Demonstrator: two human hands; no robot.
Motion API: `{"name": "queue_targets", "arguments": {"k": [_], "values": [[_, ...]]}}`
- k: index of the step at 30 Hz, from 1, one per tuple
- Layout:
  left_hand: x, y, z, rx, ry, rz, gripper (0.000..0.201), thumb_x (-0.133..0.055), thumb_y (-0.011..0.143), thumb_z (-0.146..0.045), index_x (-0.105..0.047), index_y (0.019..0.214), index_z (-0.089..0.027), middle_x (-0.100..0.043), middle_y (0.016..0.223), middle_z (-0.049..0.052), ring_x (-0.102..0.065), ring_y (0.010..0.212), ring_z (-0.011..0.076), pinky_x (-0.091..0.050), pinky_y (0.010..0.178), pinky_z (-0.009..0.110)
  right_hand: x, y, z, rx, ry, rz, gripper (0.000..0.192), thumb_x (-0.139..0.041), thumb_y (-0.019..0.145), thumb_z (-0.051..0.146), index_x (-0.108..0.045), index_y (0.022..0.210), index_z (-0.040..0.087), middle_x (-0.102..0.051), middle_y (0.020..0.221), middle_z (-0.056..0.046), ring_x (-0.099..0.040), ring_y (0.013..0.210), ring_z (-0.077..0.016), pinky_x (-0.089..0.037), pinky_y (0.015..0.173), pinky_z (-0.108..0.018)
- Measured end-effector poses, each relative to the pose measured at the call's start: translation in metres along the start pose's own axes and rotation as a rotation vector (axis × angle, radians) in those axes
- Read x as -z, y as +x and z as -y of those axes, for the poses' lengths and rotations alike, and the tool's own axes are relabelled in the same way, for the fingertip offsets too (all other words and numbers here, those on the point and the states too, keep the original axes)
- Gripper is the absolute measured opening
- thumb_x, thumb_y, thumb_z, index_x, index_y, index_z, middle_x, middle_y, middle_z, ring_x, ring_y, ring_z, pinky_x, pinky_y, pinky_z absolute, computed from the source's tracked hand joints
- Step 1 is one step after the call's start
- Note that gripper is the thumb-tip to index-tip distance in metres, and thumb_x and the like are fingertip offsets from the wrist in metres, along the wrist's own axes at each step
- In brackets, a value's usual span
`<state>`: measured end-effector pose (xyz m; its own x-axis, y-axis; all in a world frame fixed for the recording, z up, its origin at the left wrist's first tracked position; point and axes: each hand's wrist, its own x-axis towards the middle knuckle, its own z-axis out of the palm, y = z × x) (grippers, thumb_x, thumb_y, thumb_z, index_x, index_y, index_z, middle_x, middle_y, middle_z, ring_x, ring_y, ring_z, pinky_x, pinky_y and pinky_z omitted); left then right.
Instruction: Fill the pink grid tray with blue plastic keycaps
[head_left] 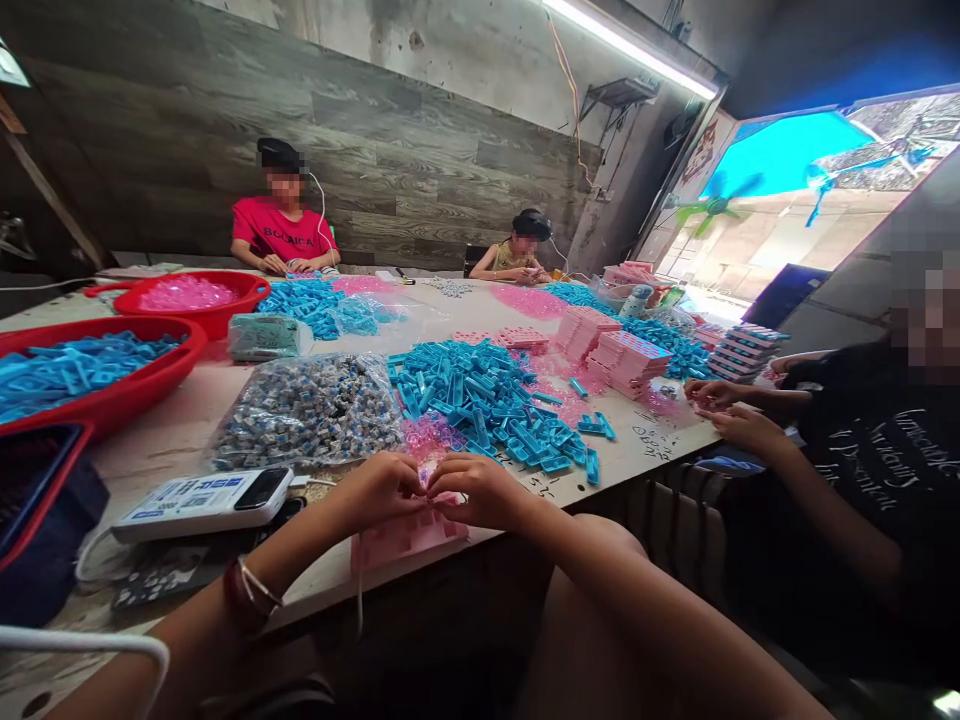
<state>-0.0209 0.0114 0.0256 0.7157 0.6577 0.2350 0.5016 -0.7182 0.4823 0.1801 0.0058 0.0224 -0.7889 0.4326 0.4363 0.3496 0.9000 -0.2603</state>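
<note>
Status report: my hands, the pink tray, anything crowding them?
Left hand and right hand close together; anything pinched too small to identify. Pink tray beneath. Blue plastic pieces heaped beyond.

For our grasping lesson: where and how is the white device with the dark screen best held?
Probably across the middle of the white device, from above, thumb and fingers on its long sides: it is a flat, elongated slab, dark screen up, with the left forearm near its right end.
</note>
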Motion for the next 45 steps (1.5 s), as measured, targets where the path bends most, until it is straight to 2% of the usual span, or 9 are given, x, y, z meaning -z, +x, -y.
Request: {"name": "queue_targets", "arguments": {"k": [6,14,19,26,30,33,37,41,45], "values": [[0.004,0.0,-0.002,-0.004,-0.005,-0.027,0.007,-0.067,0.075,-0.022,-0.07,0.076,-0.016,-0.065,0.074,0.002,-0.057,0.067,0.0119,-0.039,0.061,0.02,-0.002,-0.003,-0.002,-0.034,0.028,-0.046,0.006,-0.067,0.075,0.015,-0.064,0.081,0.017,-0.068,0.087,-0.005,-0.061,0.083,-0.0162,-0.048,0.078,-0.028],[0.004,0.0,-0.004,-0.012,0.008,-0.018,0.007,-0.066,0.076,-0.022,-0.068,0.076,-0.016,-0.064,0.075,0.002,-0.058,0.069,0.0124,-0.04,0.063,0.021,-0.002,-0.003,-0.004,-0.041,0.054,-0.032,0.003,-0.066,0.077,0.016,-0.065,0.079,0.017,-0.068,0.087,-0.004,-0.062,0.083,-0.0148,-0.047,0.084,-0.028],[-0.001,0.0,-0.001,-0.021,0.008,-0.034,0.015,-0.062,0.08,-0.026,-0.069,0.072,-0.016,-0.064,0.072,0.002,-0.057,0.064,0.0115,-0.04,0.059,0.021,0.0,-0.002,0.0,-0.032,0.036,-0.015,0.003,-0.064,0.079,0.016,-0.067,0.079,0.018,-0.068,0.088,-0.004,-0.061,0.085,-0.0149,-0.048,0.084,-0.029],[-0.006,0.001,0.001,-0.093,-0.063,-0.055,0.028,-0.059,0.083,-0.028,-0.067,0.06,-0.015,-0.063,0.067,0.002,-0.056,0.062,0.0103,-0.039,0.057,0.019,-0.008,-0.006,-0.008,-0.059,0.215,-0.098,0.005,-0.067,0.075,0.014,-0.064,0.072,0.017,-0.062,0.109,-0.009,-0.06,0.1,-0.018,-0.048,0.086,-0.031],[-0.005,0.001,0.001,-0.116,-0.056,-0.011,0.026,-0.057,0.085,-0.024,-0.067,0.062,-0.015,-0.065,0.073,0.004,-0.059,0.067,0.0112,-0.04,0.063,0.02,-0.011,-0.008,-0.014,-0.065,0.318,-0.102,0.006,-0.066,0.077,0.014,-0.064,0.071,0.016,-0.063,0.109,-0.01,-0.062,0.097,-0.0175,-0.049,0.085,-0.029],[-0.005,0.001,0.001,-0.102,-0.016,0.01,0.027,-0.058,0.084,-0.023,-0.065,0.06,-0.014,-0.063,0.068,0.003,-0.057,0.064,0.011,-0.038,0.062,0.02,-0.01,-0.007,-0.015,-0.061,0.346,-0.114,0.007,-0.066,0.077,0.017,-0.064,0.07,0.015,-0.063,0.109,-0.011,-0.062,0.096,-0.0182,-0.05,0.083,-0.03],[-0.005,0.001,0.001,-0.104,-0.068,-0.014,0.026,-0.063,0.08,-0.025,-0.064,0.057,-0.014,-0.062,0.064,0.002,-0.055,0.06,0.01,-0.037,0.058,0.019,-0.009,-0.005,-0.015,-0.048,0.34,-0.095,0.011,-0.067,0.076,0.017,-0.063,0.066,0.014,-0.063,0.109,-0.012,-0.063,0.094,-0.0175,-0.05,0.082,-0.029],[-0.006,0.002,0.0,-0.079,-0.141,-0.031,0.02,-0.067,0.076,-0.024,-0.066,0.06,-0.014,-0.064,0.064,0.002,-0.057,0.06,0.0106,-0.039,0.059,0.019,-0.014,-0.008,-0.018,0.01,0.325,-0.09,0.012,-0.069,0.075,0.015,-0.064,0.064,0.015,-0.065,0.107,-0.011,-0.062,0.1,-0.0192,-0.05,0.087,-0.032],[-0.005,0.002,0.001,-0.068,-0.17,-0.008,0.017,-0.064,0.079,-0.022,-0.068,0.065,-0.014,-0.066,0.07,0.004,-0.059,0.066,0.0124,-0.042,0.063,0.02,-0.02,-0.011,-0.022,0.025,0.332,-0.15,0.007,-0.069,0.074,0.014,-0.066,0.069,0.017,-0.068,0.104,-0.011,-0.061,0.105,-0.02,-0.047,0.093,-0.035]]}}
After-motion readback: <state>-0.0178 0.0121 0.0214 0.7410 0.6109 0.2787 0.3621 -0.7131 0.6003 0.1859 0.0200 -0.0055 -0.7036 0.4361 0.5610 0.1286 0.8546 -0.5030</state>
